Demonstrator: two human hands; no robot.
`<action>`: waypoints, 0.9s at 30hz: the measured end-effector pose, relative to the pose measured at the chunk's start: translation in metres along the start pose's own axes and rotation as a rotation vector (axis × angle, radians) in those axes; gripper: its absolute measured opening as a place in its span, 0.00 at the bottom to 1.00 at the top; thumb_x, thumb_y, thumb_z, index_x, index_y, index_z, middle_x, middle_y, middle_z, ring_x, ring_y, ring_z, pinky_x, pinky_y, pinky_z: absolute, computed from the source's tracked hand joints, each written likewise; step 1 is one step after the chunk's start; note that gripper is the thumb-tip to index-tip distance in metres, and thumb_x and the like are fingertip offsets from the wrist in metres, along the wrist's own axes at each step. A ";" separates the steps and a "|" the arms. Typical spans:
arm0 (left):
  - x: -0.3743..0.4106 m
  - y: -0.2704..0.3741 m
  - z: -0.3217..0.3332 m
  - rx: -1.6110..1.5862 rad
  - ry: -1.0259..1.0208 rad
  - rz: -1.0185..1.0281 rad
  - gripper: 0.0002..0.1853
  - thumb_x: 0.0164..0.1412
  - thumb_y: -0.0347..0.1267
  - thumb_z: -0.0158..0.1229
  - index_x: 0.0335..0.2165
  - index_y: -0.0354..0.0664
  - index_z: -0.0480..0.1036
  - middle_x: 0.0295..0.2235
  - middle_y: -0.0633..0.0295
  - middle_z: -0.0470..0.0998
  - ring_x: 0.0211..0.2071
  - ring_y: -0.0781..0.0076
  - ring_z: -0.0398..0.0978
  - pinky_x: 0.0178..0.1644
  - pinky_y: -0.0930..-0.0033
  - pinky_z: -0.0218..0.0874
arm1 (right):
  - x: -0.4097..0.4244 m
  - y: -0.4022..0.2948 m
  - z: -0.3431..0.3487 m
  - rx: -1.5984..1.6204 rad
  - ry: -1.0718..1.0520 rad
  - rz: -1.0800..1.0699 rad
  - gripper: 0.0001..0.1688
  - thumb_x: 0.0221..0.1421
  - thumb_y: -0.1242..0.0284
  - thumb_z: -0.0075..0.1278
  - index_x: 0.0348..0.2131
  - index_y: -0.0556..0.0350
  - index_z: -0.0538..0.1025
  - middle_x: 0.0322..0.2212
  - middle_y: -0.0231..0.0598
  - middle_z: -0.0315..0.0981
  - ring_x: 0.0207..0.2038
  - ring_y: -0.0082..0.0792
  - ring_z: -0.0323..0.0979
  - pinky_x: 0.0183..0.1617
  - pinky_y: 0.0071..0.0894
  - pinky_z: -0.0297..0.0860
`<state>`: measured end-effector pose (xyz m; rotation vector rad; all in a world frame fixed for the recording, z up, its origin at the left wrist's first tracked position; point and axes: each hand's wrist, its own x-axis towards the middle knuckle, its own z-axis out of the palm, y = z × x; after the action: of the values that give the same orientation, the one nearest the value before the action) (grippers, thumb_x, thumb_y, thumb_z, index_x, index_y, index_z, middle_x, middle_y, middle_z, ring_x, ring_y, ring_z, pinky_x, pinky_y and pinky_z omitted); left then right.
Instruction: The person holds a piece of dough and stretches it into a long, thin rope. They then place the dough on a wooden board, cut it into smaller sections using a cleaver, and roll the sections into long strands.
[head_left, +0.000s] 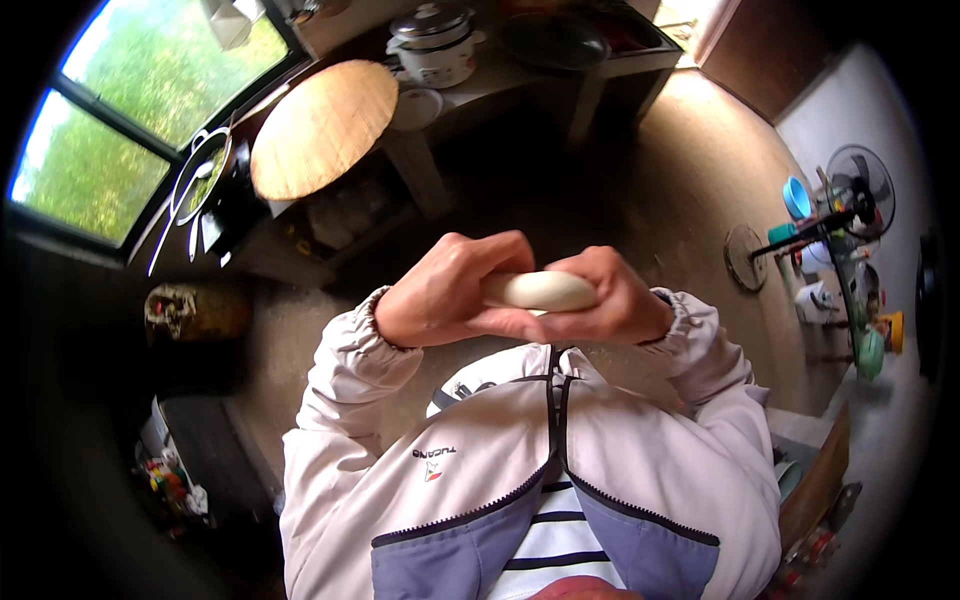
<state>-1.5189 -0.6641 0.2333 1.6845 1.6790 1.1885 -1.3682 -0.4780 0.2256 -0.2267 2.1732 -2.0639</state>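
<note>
A smooth, off-white lump that looks like dough is held in the air in front of my chest. My left hand grips its left end, with the thumb along the lower side. On the other end, my right hand has its fingers curled around the lump. The two hands meet just below it, where a second small pale bit shows between them. My palms hide part of the lump, so its full shape cannot be seen.
Beyond my hands runs a counter with a pale round flat board, a lidded white pot and a dark wok lid. A pan with greens sits by the window. At right stand a pedestal fan and a blue basin.
</note>
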 end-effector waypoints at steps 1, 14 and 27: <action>0.005 -0.008 0.001 -0.010 -0.060 -0.020 0.30 0.48 0.54 0.70 0.28 0.35 0.72 0.17 0.59 0.71 0.18 0.68 0.68 0.24 0.70 0.60 | -0.013 -0.005 -0.008 -0.050 0.070 -0.021 0.15 0.52 0.73 0.64 0.39 0.64 0.80 0.27 0.27 0.77 0.28 0.13 0.70 0.30 0.16 0.65; 0.151 0.009 0.088 -0.263 -0.241 0.050 0.25 0.51 0.47 0.70 0.29 0.33 0.75 0.21 0.56 0.74 0.22 0.69 0.74 0.27 0.68 0.63 | -0.150 0.001 -0.103 0.077 0.389 -0.174 0.14 0.51 0.71 0.65 0.36 0.63 0.81 0.23 0.28 0.76 0.25 0.14 0.69 0.26 0.16 0.63; 0.299 0.026 0.221 -0.445 -0.664 0.157 0.25 0.49 0.47 0.72 0.28 0.35 0.75 0.19 0.63 0.74 0.21 0.77 0.71 0.26 0.72 0.61 | -0.317 -0.002 -0.149 -0.162 0.722 -0.089 0.16 0.51 0.68 0.65 0.34 0.62 0.80 0.21 0.29 0.75 0.23 0.15 0.70 0.24 0.22 0.63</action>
<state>-1.3606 -0.3277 0.2139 1.6804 0.8270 0.8420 -1.0880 -0.2685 0.2334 0.4986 2.7594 -2.2559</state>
